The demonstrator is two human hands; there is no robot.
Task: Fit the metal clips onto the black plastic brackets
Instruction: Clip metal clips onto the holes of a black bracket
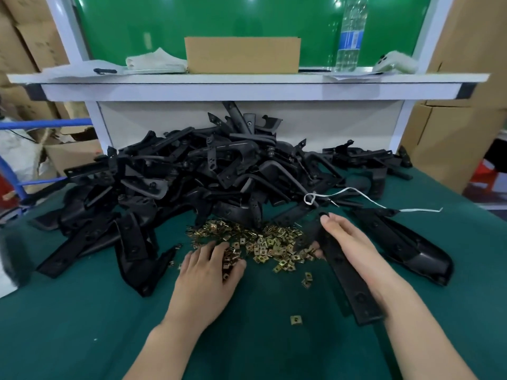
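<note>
A big heap of black plastic brackets (208, 171) fills the back of the green table (82, 325). In front of it lies a scatter of small brass-coloured metal clips (263, 242). My left hand (208, 278) rests palm down on the left edge of the clips, its fingers curled into them. My right hand (348, 248) grips one long black bracket (351, 286) from above; the bracket runs from the clips back toward my wrist. One loose clip (296, 320) lies alone near the front.
Another long bracket (406, 245) lies to the right of my right hand. A white string (356, 196) trails over the heap. A raised shelf (247, 78) behind holds a cardboard box (242, 54), a water bottle (351, 37) and cloths. Cardboard boxes stand at both sides.
</note>
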